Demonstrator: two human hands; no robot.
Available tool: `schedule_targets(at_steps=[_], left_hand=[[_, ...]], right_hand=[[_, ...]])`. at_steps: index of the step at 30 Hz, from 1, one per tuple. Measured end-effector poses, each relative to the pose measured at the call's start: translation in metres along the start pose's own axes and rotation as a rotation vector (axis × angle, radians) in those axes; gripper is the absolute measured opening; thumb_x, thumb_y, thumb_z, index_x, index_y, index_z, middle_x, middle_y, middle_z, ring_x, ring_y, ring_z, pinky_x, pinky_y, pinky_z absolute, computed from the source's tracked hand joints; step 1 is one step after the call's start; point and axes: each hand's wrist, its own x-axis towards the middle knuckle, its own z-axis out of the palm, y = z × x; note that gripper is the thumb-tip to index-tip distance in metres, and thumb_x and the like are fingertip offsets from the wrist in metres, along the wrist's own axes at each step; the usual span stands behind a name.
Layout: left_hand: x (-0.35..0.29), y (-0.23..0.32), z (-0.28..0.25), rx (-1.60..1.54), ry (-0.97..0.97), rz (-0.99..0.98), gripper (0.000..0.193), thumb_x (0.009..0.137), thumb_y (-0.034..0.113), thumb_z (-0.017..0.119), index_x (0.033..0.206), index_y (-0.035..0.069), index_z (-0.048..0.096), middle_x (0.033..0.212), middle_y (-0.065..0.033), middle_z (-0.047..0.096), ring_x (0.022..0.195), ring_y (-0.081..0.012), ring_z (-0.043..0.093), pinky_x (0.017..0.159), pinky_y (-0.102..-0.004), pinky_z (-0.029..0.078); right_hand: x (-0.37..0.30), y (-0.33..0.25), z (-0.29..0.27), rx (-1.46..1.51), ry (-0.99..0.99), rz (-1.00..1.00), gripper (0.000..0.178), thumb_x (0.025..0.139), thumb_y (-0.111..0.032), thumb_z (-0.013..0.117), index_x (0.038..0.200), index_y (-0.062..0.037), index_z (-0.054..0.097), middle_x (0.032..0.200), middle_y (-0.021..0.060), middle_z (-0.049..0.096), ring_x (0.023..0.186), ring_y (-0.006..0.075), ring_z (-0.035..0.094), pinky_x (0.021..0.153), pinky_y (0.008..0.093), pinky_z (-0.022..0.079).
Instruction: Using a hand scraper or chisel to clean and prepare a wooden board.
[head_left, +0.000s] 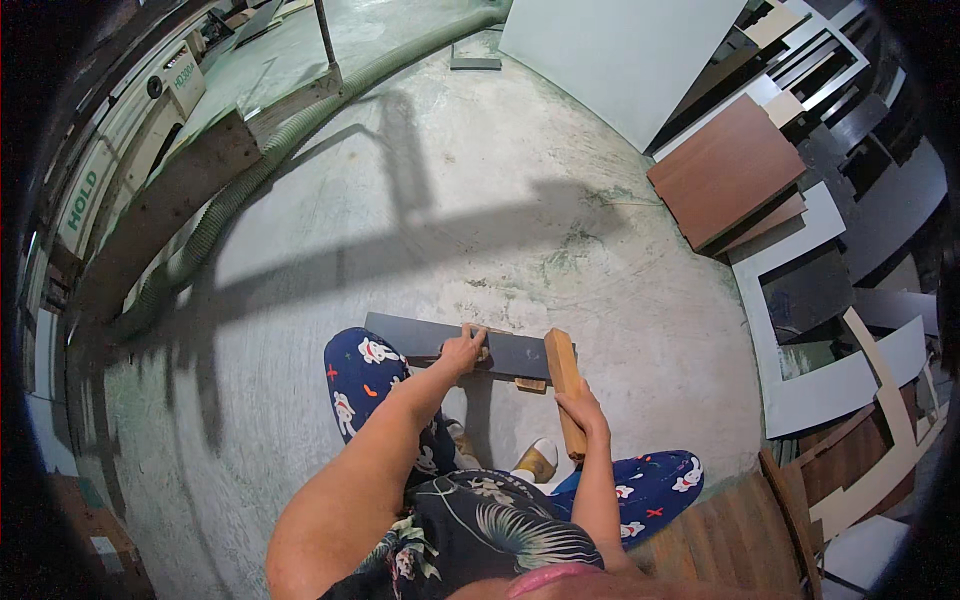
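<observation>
A long, narrow dark grey board lies across in front of my knees. My left hand grips it near its middle, fingers over the far edge. What lies under that palm is partly hidden. My right hand is wrapped round a thick wooden bar, held lengthwise, its far end over the board's right end. From the picture I cannot tell whether bar and board touch. A small light wooden piece shows at the board's near edge, left of the bar.
Smooth concrete floor spreads ahead. A ribbed hose runs along a machine at the left. Stacked brown panels, a large white panel and cut-out frames stand at the right. A wood-grained surface is beside my right knee.
</observation>
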Motion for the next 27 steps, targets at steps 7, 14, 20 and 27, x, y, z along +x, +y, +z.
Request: schedule_targets(at_steps=[7,14,20,27], left_hand=[[0.010,0.032,-0.055,-0.339,0.246,-0.083,0.047,0.077,0.025,0.066,0.116,0.008,0.046,0.115,-0.0244,0.047,0.092,-0.0452,0.060,0.078,-0.0513,0.051],[0.017,0.040,-0.079,-0.822,0.595,0.012,0.033,0.077,0.020,0.066,0.104,0.003,0.059,0.095,-0.0186,0.064,0.088,-0.0315,0.063,0.078,-0.0409,0.050],[-0.005,0.063,-0.099,-0.960,0.649,-0.021,0.028,0.078,0.017,0.072,0.096,0.001,0.059,0.083,-0.0129,0.064,0.076,-0.0196,0.061,0.070,-0.0337,0.050],[0.001,0.058,-0.070,-0.615,0.636,0.045,0.043,0.075,0.034,0.075,0.103,0.005,0.062,0.099,-0.0188,0.059,0.095,-0.0374,0.057,0.083,-0.0444,0.046]], right_hand=[[-0.001,-0.003,-0.001,0.027,0.003,0.022,0.074,0.074,-0.039,0.069,0.134,-0.0065,0.040,0.120,0.0245,0.060,0.111,0.0371,0.059,0.093,0.0420,0.046],[-0.010,0.001,0.005,0.112,0.047,-0.058,0.060,0.075,-0.025,0.067,0.127,-0.0037,0.047,0.109,0.0179,0.063,0.099,0.0288,0.062,0.085,0.0384,0.049],[-0.018,-0.029,-0.011,0.119,0.010,-0.116,0.059,0.075,-0.026,0.069,0.125,-0.0018,0.047,0.107,0.0194,0.063,0.098,0.0277,0.062,0.083,0.0383,0.049],[-0.001,-0.006,0.001,-0.008,0.058,-0.040,0.066,0.076,-0.030,0.068,0.130,-0.0005,0.045,0.115,0.0225,0.062,0.106,0.0327,0.061,0.091,0.0385,0.047]])
